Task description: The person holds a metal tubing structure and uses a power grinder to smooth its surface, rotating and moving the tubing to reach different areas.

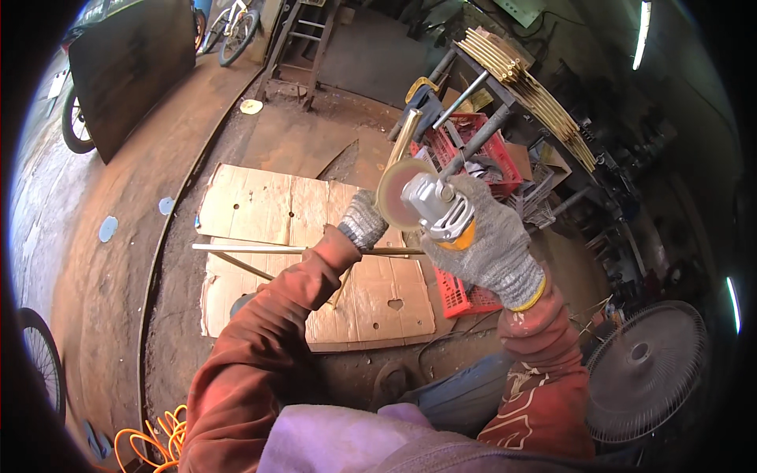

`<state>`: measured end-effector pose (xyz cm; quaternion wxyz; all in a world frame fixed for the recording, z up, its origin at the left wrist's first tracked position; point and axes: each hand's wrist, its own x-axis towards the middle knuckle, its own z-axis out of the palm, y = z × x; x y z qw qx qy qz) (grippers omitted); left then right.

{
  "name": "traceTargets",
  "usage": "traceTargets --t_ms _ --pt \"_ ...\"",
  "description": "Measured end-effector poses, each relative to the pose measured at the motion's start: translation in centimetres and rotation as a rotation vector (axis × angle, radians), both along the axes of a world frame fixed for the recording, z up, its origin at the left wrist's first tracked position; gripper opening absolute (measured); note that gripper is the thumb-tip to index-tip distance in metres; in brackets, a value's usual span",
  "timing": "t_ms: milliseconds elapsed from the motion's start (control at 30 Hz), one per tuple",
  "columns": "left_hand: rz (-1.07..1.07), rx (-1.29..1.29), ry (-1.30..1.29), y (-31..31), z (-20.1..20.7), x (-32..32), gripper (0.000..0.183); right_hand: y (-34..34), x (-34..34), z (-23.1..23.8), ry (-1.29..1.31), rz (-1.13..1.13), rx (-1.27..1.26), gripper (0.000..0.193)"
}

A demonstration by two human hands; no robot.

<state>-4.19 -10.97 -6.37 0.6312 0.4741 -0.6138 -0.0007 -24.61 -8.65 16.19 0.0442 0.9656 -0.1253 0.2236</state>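
My gloved right hand (493, 240) is wrapped round an angle grinder (434, 206) with a silver head and an orange-yellow body. Its round brown disc (397, 193) lies close to a long brass-coloured tube (404, 138). Whether disc and tube touch, I cannot tell. My left hand (363, 221), also in a grey knit glove, closes round that tube just left of the disc; its fingers are partly hidden. The tube slants from upper right to lower left, reappearing below my left wrist. Under my left forearm, a pale metal bar (252, 248) runs crosswise above flattened cardboard (378, 303).
Several brass-coloured tubes (544, 102) lie on a rack at upper right, above red plastic crates (505, 154). A round fan (643, 355) stands at lower right. An orange coiled hose (162, 441) is at lower left. Farther off are a ladder (303, 47) and a dark panel (134, 71).
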Motion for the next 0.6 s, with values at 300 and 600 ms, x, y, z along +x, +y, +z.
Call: traceTargets --t_ms 300,600 --pt "0.179 0.440 -0.037 0.5 2.2 -1.2 0.034 0.4 0.5 2.0 -0.138 0.020 -0.011 0.075" --pt "0.108 0.390 0.299 -0.4 3.9 -3.3 0.035 0.4 -0.7 2.2 -0.112 -0.106 -0.059 0.078"
